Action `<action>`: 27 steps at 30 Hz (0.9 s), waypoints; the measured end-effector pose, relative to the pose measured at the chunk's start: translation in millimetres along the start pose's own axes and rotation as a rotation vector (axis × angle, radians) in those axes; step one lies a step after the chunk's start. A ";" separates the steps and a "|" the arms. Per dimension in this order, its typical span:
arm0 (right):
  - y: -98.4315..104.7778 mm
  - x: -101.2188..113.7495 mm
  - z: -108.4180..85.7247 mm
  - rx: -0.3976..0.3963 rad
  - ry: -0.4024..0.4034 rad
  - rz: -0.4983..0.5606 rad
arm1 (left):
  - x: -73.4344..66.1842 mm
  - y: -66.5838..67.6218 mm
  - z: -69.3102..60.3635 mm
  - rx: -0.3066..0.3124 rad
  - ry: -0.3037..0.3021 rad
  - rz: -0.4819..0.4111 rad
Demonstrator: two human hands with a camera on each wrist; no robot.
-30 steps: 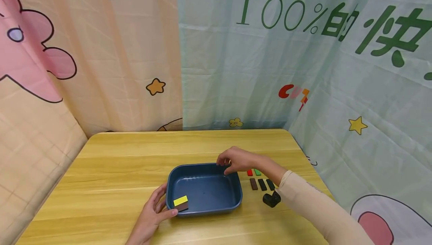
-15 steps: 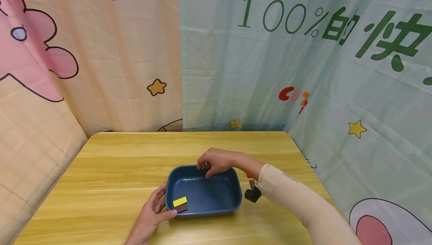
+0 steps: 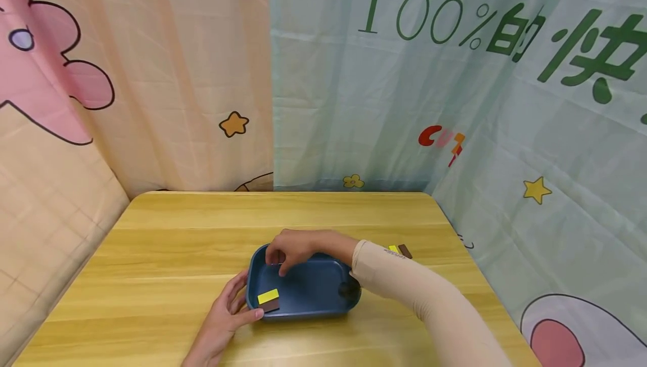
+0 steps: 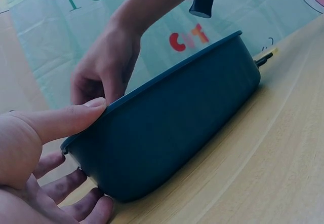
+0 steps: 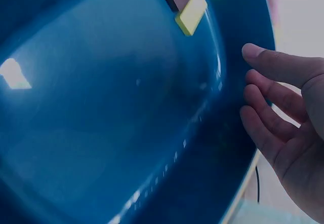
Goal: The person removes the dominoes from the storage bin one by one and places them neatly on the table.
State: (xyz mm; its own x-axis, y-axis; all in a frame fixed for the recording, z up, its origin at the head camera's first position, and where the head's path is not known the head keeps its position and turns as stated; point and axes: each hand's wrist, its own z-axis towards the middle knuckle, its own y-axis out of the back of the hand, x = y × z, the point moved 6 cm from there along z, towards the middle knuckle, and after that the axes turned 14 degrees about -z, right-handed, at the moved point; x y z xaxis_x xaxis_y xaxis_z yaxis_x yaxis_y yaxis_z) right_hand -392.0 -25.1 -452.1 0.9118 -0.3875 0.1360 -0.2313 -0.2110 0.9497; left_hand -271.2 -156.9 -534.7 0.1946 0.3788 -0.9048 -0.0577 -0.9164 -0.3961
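Observation:
A blue plastic basin (image 3: 313, 285) stands on the wooden table. My left hand (image 3: 224, 311) holds its left end, thumb over the rim and fingers against the outer wall, as the left wrist view shows. Inside, at the near left corner, a yellow block (image 3: 268, 296) and a dark brown block (image 3: 269, 306) lie side by side. Over the far left part of the basin hangs my right hand (image 3: 293, 246), fingers bent downward. In the right wrist view its thumb and fingertips are apart, with nothing seen between them.
Beyond my right forearm, another yellow block (image 3: 393, 249) and a brown block (image 3: 405, 251) lie on the table (image 3: 177, 254). The sleeved forearm (image 3: 404, 277) covers part of the table's right side. Printed curtains (image 3: 323, 103) hang behind the table.
My right hand has moved left across the basin, from its far right corner to its far left part. My left hand and the basin stay nearly in place.

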 end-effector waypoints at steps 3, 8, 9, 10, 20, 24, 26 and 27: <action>-8.5 8.8 13.8 0.034 0.024 -0.002 | -0.6 0.1 0.4 0.007 -0.007 -0.011; -29.9 22.2 28.5 0.115 0.042 0.005 | -0.6 0.3 0.3 0.017 -0.016 -0.022; -34.1 24.0 30.1 0.125 0.044 0.006 | -0.5 0.4 0.3 0.019 -0.015 -0.020; -37.7 25.5 31.4 0.133 0.043 0.007 | -0.5 0.3 0.3 0.020 -0.014 -0.017; -44.7 29.5 35.9 0.104 0.040 -0.016 | -2.3 1.9 0.9 0.010 -0.005 -0.006; -44.6 26.8 35.4 0.109 0.025 0.005 | -1.3 1.7 1.5 0.009 -0.001 -0.013; -44.7 25.5 35.0 0.109 0.024 0.017 | -0.8 1.6 1.7 0.008 0.001 -0.015; -44.6 24.9 34.8 0.107 0.025 0.026 | -0.7 1.5 1.7 0.006 0.000 -0.014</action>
State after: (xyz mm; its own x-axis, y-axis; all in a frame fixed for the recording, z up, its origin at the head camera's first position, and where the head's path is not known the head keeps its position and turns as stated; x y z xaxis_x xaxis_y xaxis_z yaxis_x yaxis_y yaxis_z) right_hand -370.8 -56.5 -501.0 0.9128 -0.3720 0.1684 -0.2886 -0.2961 0.9105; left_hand -273.0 -158.3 -534.9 0.1953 0.3919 -0.8991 -0.0612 -0.9101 -0.4100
